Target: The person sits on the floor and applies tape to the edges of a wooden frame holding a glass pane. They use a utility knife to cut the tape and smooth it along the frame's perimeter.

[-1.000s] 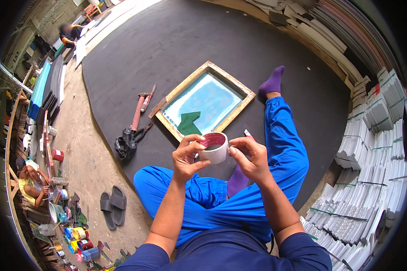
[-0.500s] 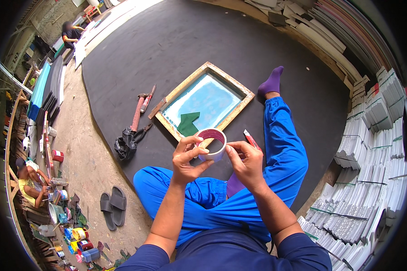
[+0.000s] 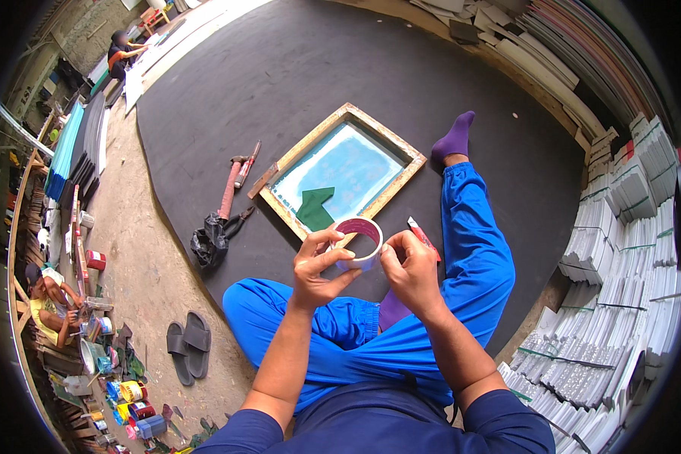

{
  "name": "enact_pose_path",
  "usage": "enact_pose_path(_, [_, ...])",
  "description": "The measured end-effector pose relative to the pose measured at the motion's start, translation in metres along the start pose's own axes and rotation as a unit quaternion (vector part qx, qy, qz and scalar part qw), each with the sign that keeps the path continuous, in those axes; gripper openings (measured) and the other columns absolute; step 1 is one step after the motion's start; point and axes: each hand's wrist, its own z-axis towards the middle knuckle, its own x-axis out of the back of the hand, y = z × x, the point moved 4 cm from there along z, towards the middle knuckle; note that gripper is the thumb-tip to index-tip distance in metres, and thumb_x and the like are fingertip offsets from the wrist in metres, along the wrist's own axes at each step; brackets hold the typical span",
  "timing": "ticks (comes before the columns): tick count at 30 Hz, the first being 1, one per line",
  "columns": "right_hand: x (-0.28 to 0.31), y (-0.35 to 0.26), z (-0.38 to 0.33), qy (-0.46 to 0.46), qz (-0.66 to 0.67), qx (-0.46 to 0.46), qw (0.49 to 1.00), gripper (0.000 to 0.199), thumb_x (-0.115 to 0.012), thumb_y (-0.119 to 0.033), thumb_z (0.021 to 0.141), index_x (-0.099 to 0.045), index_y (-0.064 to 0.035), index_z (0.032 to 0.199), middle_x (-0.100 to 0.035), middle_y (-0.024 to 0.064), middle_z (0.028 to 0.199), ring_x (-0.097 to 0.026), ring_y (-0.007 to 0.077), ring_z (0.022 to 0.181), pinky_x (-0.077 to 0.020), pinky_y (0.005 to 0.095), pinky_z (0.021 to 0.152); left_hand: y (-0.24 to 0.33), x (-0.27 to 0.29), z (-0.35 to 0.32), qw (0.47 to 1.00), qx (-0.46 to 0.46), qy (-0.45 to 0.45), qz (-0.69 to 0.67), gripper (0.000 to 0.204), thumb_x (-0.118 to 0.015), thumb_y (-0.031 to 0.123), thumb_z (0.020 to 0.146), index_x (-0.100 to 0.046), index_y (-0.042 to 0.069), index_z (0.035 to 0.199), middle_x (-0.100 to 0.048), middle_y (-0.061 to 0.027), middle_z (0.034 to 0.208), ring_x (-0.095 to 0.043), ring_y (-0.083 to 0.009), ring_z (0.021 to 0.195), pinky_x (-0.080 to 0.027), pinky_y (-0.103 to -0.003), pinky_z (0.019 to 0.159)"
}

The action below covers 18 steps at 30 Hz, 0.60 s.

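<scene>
My left hand grips a roll of clear tape with a dark pink core, its fingers and thumb curled about the left side. At the roll's right edge, my right hand is closed in a pinch. Whether a tape end lies between those fingertips is too small to see. Just beyond the roll rests a wooden-framed screen with pale blue mesh. A dark green angular piece lies on its near left part. Beside my right hand is a red and white cutter or tube, partly hidden.
A hammer, a red marker-like tool and a black plastic bag lie left on the dark mat. Sandals and paint cans stand farther left. Bundled white stacks line the right. Two people sit at the left.
The tape roll and my left hand have shifted slightly right and nearer. My right fingers have drawn into a tighter pinch by the roll's edge. The far person has moved a little.
</scene>
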Motion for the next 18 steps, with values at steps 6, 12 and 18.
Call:
enact_pose_path(6, [0.002, 0.020, 0.000, -0.006, 0.055, -0.026, 0.998, 0.011, -0.066, -0.006, 0.100, -0.068, 0.0051, 0.098, -0.071, 0.0052, 0.083, -0.069, 0.0099, 0.077, -0.0553, 0.0247, 0.070, 0.001, 0.001, 0.006, 0.999, 0.018, 0.028, -0.039, 0.039, -0.091, -0.005, 0.066, -0.077, 0.004, 0.101, -0.058, -0.0139, 0.124, -0.068, -0.0340, 0.118, -0.059, -0.044, 0.099])
enact_pose_path(12, [-0.003, 0.007, -0.003, 0.012, 0.063, 0.027, 0.998, 0.014, -0.069, -0.007, 0.098, -0.073, 0.0035, 0.105, -0.075, 0.0139, 0.092, -0.074, 0.0220, 0.084, -0.0574, 0.0328, 0.077, 0.000, -0.002, 0.003, 0.999, 0.022, 0.032, -0.014, 0.039, -0.091, -0.004, 0.066, -0.077, 0.004, 0.101, -0.059, -0.0136, 0.123, -0.068, -0.0328, 0.118, -0.059, -0.044, 0.099])
enact_pose_path(18, [-0.003, 0.004, -0.003, 0.018, 0.056, 0.020, 0.998, 0.011, -0.070, -0.006, 0.095, -0.074, 0.0020, 0.101, -0.075, 0.0174, 0.092, -0.075, 0.0296, 0.085, -0.0573, 0.0375, 0.076, 0.004, -0.001, 0.006, 1.000, 0.009, 0.012, 0.010, 0.040, -0.091, -0.004, 0.065, -0.077, 0.005, 0.102, -0.059, -0.0135, 0.123, -0.067, -0.0345, 0.120, -0.058, -0.045, 0.102])
